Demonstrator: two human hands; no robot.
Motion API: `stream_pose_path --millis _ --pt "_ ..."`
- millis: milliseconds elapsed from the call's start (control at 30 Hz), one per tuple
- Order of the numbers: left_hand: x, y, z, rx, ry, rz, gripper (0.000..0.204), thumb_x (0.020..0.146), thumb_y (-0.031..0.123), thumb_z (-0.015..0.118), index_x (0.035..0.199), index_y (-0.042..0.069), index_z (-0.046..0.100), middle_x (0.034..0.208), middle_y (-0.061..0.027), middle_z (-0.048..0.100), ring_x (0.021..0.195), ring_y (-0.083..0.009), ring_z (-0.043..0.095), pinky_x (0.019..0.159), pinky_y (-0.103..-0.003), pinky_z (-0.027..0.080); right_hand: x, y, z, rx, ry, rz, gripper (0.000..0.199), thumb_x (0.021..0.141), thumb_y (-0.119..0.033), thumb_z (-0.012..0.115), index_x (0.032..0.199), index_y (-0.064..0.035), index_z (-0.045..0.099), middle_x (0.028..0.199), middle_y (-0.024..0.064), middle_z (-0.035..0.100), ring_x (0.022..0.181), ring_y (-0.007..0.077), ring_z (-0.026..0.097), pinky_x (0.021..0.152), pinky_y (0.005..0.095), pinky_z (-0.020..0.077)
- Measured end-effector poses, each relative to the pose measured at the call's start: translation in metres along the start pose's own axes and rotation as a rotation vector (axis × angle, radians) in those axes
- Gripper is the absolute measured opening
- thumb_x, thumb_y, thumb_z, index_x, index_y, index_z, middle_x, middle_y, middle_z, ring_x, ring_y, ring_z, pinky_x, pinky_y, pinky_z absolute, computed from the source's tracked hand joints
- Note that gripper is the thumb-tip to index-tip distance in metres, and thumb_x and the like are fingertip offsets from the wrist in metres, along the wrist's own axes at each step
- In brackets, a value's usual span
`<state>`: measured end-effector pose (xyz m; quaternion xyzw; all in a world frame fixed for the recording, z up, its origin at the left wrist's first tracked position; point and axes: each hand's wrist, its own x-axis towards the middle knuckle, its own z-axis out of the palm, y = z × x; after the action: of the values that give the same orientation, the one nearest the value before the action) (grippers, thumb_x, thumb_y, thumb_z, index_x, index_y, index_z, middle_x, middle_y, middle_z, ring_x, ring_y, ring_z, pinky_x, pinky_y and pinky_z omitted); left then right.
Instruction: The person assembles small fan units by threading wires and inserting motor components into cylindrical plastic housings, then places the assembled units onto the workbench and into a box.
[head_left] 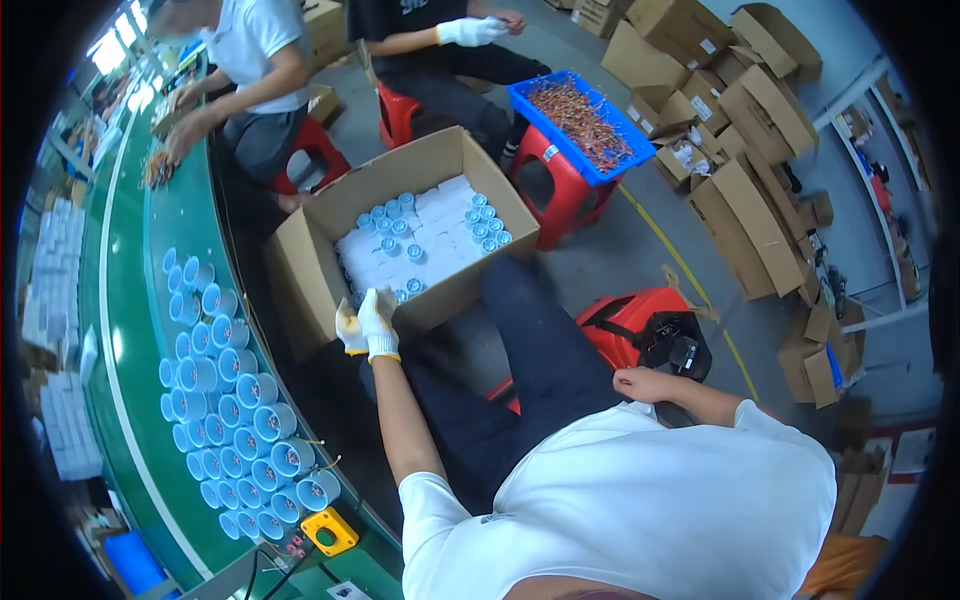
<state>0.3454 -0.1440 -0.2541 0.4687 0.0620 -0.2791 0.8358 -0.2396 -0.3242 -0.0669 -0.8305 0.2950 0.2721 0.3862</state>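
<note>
My left hand wears a white knit glove with a yellow cuff, at the near left side of a large open carton. Its fingers are closed on a second white glove, which hangs beside it. Inside the carton, small blue cups stand in groups on a white layer. My right hand is bare and lies at my right hip by the shirt hem. Its fingers are curled, and whatever lies under them is hidden.
Many blue cups lie in rows on the green conveyor, near a yellow button box. Two co-workers sit ahead. A blue tray of thin coloured pieces rests on a red stool. Cartons pile up at right.
</note>
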Motion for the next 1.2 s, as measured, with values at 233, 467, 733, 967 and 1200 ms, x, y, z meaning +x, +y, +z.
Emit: stream_pose_path --millis 233,467,733,967,1200 --pt "-0.023 -0.031 0.015 0.251 -0.164 -0.014 0.023 0.099 0.025 0.071 0.113 0.006 0.074 0.111 -0.0100 0.077 0.104 -0.0275 0.074 0.087 -0.045 0.061 -0.041 0.060 0.016 0.379 -0.480 0.463 0.029 0.102 -0.028 0.060 0.118 -0.0074 0.072 0.102 0.0125 0.076 0.090 0.0218 0.074 0.067 0.0380 0.0580" --pt "-0.071 -0.035 0.036 0.629 -0.355 -0.096 0.034 0.101 0.030 0.066 0.113 0.001 0.079 0.111 -0.0073 0.078 0.102 -0.0184 0.072 0.090 -0.032 0.057 -0.032 0.079 0.109 0.874 0.295 -0.144 0.043 0.099 -0.021 0.073 0.136 -0.0005 0.064 0.123 0.0171 0.075 0.113 0.0246 0.070 0.099 0.0408 0.0553" --pt "-0.082 -0.021 0.041 0.612 -0.350 -0.112 0.031 0.102 0.030 0.068 0.107 0.002 0.079 0.101 -0.0056 0.076 0.087 -0.0146 0.067 0.083 -0.031 0.056 -0.063 0.082 0.107 0.823 -0.256 0.253 0.032 0.099 -0.023 0.071 0.126 -0.0060 0.073 0.119 0.0181 0.077 0.108 0.0329 0.074 0.093 0.0480 0.0575" --pt "-0.088 -0.020 0.031 0.743 -0.383 -0.125 0.032 0.103 0.031 0.067 0.112 0.003 0.078 0.107 -0.0051 0.078 0.095 -0.0144 0.068 0.087 -0.030 0.055 -0.081 0.052 0.080 0.448 -0.036 0.160 0.031 0.098 -0.023 0.070 0.124 -0.0061 0.074 0.116 0.0203 0.077 0.105 0.0368 0.075 0.091 0.0503 0.0577" --pt "-0.095 -0.026 0.044 0.776 -0.385 -0.134 0.030 0.103 0.031 0.068 0.110 0.004 0.079 0.100 -0.0018 0.074 0.088 -0.0117 0.063 0.082 -0.029 0.051 -0.084 0.051 0.068 0.387 0.039 0.159 0.030 0.096 -0.023 0.070 0.121 -0.0061 0.074 0.113 0.0225 0.077 0.103 0.0406 0.075 0.089 0.0527 0.0579"
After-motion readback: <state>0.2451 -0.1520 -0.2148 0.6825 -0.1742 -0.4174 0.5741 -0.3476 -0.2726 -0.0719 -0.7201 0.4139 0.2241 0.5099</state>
